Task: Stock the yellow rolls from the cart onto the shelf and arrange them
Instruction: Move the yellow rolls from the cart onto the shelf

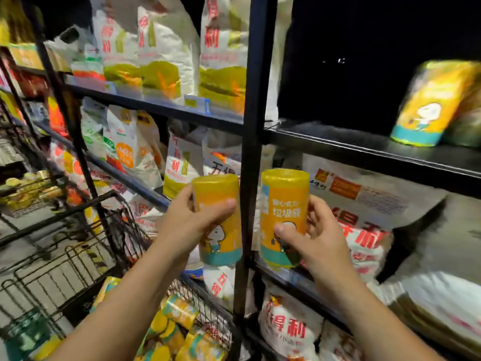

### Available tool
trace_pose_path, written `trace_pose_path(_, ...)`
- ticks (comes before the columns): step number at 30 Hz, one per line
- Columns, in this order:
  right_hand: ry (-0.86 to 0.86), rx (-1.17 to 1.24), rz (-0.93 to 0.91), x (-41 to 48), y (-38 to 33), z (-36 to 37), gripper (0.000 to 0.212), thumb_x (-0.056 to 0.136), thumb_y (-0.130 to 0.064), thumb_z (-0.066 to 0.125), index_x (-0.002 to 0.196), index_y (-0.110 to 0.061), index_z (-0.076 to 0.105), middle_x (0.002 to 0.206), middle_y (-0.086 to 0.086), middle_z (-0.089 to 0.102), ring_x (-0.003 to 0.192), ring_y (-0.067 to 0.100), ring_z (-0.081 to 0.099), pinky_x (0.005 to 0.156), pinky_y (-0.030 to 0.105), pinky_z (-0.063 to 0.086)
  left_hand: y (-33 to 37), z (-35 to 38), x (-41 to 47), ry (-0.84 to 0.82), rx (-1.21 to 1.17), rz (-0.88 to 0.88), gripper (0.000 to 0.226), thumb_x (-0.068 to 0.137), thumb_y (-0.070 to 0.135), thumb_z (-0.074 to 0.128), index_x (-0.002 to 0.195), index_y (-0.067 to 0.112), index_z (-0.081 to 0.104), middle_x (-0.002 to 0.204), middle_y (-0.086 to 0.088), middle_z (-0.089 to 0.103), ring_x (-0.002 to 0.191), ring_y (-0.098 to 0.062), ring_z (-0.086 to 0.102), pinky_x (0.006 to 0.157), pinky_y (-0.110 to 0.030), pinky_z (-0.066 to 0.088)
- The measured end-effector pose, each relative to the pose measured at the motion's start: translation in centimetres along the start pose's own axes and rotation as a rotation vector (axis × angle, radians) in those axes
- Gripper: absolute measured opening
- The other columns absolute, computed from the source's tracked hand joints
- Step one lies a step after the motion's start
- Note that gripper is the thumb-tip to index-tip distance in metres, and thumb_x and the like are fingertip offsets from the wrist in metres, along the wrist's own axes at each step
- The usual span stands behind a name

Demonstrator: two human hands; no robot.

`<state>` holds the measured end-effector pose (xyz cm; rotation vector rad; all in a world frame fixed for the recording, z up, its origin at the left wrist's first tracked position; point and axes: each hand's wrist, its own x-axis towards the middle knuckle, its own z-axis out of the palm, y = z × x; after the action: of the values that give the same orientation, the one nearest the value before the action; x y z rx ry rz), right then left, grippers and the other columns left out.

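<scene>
The dark shelf at upper right bears a shelved roll, blurred and leaning with its top tipped right. The wire cart at lower left holds the cart rolls, lying on their sides. The step looks like the carry. The left hand wraps round the left roll and the right hand grasps the right roll, both below that shelf, either side of the black post. Each stands upright, long axis vertical, teal band down. Next, probably, lift both rightward and set them base-down beside the leaning one.
</scene>
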<state>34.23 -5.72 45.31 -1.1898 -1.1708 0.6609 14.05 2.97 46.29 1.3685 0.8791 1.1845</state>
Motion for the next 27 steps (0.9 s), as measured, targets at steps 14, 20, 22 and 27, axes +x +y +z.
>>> trace_pose_path(14,0.169,-0.115,-0.224,-1.5,-8.9,-15.8,0.059,0.066,-0.034,0.083,0.118,-0.034,0.057,0.111,-0.015,0.07,0.102,0.004,0.067,0.081,0.026,0.057,9.5,17.3,0.4,-0.185,0.03,0.328,0.064,0.057,0.049,0.083,0.113,0.03,0.059,0.103,0.003,0.074,0.094,-0.015,0.072,0.075,-0.034,0.057)
trace_pose_path(20,0.211,-0.14,-0.272,-1.9,-11.4,-19.8,0.06,0.067,-0.035,0.081,0.121,-0.031,0.056,0.112,-0.013,0.07,0.101,0.004,0.068,0.077,0.016,0.054,12.9,22.8,0.6,-0.217,0.045,0.449,0.058,0.063,0.039,0.088,0.11,0.025,0.056,0.1,0.004,0.073,0.089,-0.012,0.073,0.07,-0.028,0.058)
trace_pose_path(22,0.231,-0.147,-0.284,-1.8,-12.1,-20.7,0.062,0.068,-0.035,0.085,0.123,-0.03,0.056,0.111,-0.013,0.07,0.099,0.003,0.068,0.075,0.015,0.054,13.8,24.3,0.7,-0.202,0.059,0.494,0.054,0.064,0.041,0.083,0.107,0.027,0.054,0.098,0.005,0.071,0.086,-0.007,0.072,0.067,-0.023,0.057)
trace_pose_path(27,0.307,-0.184,-0.293,-0.9,-13.7,-22.7,0.059,0.069,-0.036,0.079,0.123,-0.03,0.056,0.108,-0.018,0.071,0.096,-0.001,0.068,0.071,0.013,0.054,14.4,27.6,2.0,-0.126,0.111,0.585,0.059,0.069,0.037,0.086,0.114,0.023,0.05,0.101,0.007,0.066,0.088,-0.004,0.068,0.072,-0.021,0.056)
